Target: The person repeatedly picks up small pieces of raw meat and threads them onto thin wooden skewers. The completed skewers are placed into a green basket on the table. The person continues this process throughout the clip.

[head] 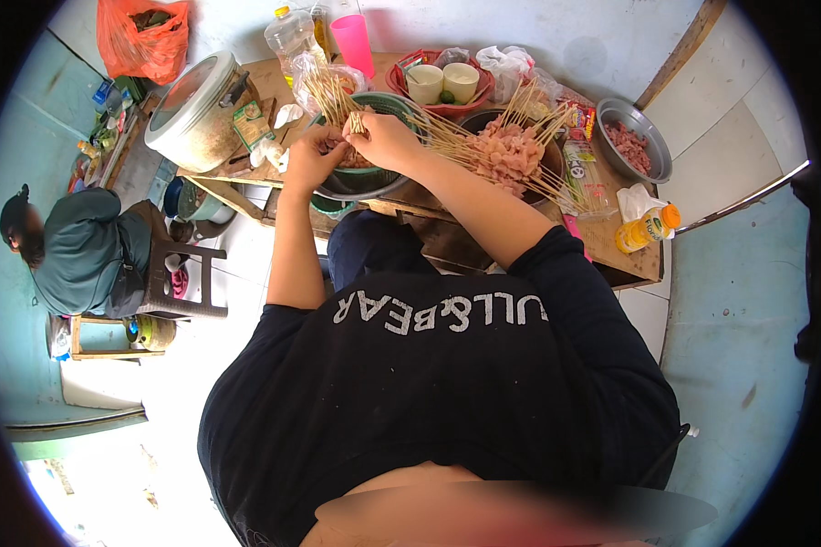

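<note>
My right hand (386,140) is closed around a bundle of bamboo skewers (357,122), whose cut ends point up at me. Against its fingertips are the bent fingers of my left hand (313,156); what they pinch is too small to tell. Both hands are over a green basket (388,104) set in a grey basin (373,190), with raw meat (354,159) partly hidden below. More bare skewers (328,96) fan out behind my left hand. To the right, skewered raw meat pieces (506,152) are heaped over a dark pot, sticks pointing outward.
On the wooden table (619,249) stand a lidded pot (195,113), a red basket (439,107) with two cups, a pink tumbler (353,44), a metal bowl of meat (626,142) and a juice bottle (646,229). A person (85,246) sits at the left.
</note>
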### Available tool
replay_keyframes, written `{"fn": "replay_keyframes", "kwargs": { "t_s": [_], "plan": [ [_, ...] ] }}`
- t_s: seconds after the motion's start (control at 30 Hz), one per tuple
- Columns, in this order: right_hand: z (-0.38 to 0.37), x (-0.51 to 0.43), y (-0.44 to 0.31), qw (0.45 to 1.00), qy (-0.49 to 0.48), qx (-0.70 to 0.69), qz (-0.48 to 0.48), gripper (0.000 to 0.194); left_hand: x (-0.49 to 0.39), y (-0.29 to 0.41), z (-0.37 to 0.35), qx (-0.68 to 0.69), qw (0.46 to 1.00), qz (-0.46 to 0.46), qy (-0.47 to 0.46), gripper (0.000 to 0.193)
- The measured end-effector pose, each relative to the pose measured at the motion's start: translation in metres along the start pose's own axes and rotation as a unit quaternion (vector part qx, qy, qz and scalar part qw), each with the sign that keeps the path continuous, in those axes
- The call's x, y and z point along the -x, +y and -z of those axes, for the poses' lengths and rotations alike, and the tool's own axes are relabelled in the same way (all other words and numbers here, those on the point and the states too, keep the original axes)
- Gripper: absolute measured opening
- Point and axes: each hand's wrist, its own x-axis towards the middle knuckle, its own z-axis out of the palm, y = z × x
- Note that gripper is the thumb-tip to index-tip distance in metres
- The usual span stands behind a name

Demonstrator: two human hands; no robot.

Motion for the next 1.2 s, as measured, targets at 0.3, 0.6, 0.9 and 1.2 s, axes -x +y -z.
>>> {"fn": "replay_keyframes", "kwargs": {
  "t_s": [0.3, 0.6, 0.9, 1.2],
  "plan": [
    [0.009, 0.007, -0.018, 0.998, -0.03, 0.013, -0.049, 0.01, -0.033, -0.018, 0.001, -0.134, 0.986, 0.081, 0.051, 0.023],
    [0.012, 0.007, -0.018, 0.999, -0.035, -0.006, -0.031, 0.012, -0.042, -0.011, -0.019, -0.249, 0.957, 0.134, 0.065, 0.028],
    [0.01, 0.006, -0.013, 0.999, -0.017, -0.026, -0.029, 0.01, -0.025, -0.019, -0.009, -0.111, 0.988, 0.058, 0.092, 0.018],
    [0.002, -0.012, 0.001, 0.999, -0.02, -0.037, -0.028, 0.014, -0.009, -0.008, -0.004, -0.064, 0.997, -0.037, 0.03, 0.019]
  ]
}}
